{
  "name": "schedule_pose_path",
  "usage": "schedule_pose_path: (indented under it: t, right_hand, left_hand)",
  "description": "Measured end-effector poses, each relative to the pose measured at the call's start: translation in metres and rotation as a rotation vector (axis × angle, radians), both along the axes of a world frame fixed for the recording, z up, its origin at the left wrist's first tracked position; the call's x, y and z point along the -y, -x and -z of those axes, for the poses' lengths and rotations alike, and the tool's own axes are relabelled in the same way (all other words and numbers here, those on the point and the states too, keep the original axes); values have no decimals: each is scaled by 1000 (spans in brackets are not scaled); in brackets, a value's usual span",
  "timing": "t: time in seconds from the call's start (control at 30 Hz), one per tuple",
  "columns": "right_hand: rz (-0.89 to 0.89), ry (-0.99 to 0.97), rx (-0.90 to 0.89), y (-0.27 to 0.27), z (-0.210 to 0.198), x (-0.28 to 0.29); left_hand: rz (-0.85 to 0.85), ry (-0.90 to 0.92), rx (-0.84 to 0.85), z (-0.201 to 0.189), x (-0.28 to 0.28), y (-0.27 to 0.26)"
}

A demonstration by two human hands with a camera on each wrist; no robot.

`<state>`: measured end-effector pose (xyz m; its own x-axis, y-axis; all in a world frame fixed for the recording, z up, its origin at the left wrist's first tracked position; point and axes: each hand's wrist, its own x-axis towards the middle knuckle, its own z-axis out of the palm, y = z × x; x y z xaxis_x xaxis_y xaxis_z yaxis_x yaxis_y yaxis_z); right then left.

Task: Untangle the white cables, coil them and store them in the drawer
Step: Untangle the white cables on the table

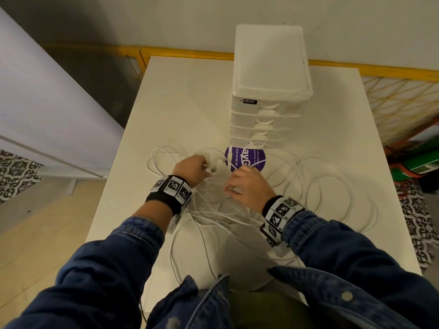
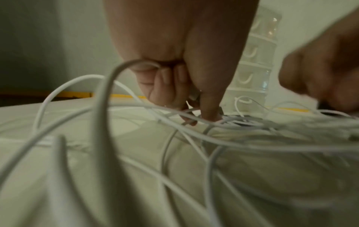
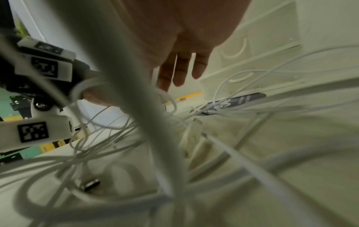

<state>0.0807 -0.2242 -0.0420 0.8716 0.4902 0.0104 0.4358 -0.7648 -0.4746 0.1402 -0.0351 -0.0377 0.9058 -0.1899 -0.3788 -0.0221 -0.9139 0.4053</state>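
With the left hand (image 1: 193, 167) pinching a strand of the white cables (image 1: 316, 186) and the right hand (image 1: 247, 186) curled on another, separate them slowly, feeding slack rather than tightening knots

Thin white cables (image 1: 316, 186) appeared smooth, plastic-sheathed; one silver connector tip (image 3: 90, 185) looked glossy metal. Translucent white plastic drawer tower (image 1: 270, 91) was semi-glossy. White table (image 1: 180, 110) was matt, smooth.

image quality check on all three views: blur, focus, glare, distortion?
Head: sharp, dim warm light, wide-angle bending of the white table edges, no glare. Left wrist: tangled thin white cables near the lens out of focus, right hand motion-blurred, left hand fairly clear. Right wrist: one fat defocused cable across the middle, white plastic drawer tower soft.
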Motion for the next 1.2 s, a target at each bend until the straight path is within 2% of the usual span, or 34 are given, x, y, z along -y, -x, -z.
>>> schedule_pose_path:
  t: [0.13,0.3,0.4,0.53,0.6,0.77,0.83,1.0,1.1,1.2]
  right_hand:
    - [-23,228,-192,2,2,-1]
    - [0,270,-199,-2,2,-3]
    - [66,222,-214,-1,5,-2]
    - [160,100,-279,2,9,8]
    - [170,15,-249,1,1,13]
    - [398,-468,-214,-7,-42,17]
    - [429,-624,-203,-10,-65,15]
    - [400,-901,-164,-15,-110,4]
    - [395,-975,-189,-10,-124,-3]
    - [478,-1035,-93,-6,-132,-5]
  left_hand:
    - [-252,283,114,-10,-9,-2]
    - [-335,396,292,-34,-17,-7]
    - [-389,484,380,-49,-20,-11]
    - [-359,536,390,-63,-16,-7]
    - [-312,514,382,-62,-14,-3]
    - [-238,605,301,-68,-4,7]
    - [-185,643,305,-80,4,10]
    - [-203,863,287,-105,23,15]
    - [-162,973,256,-118,32,26]
    - [-192,1107,193,-128,37,35]
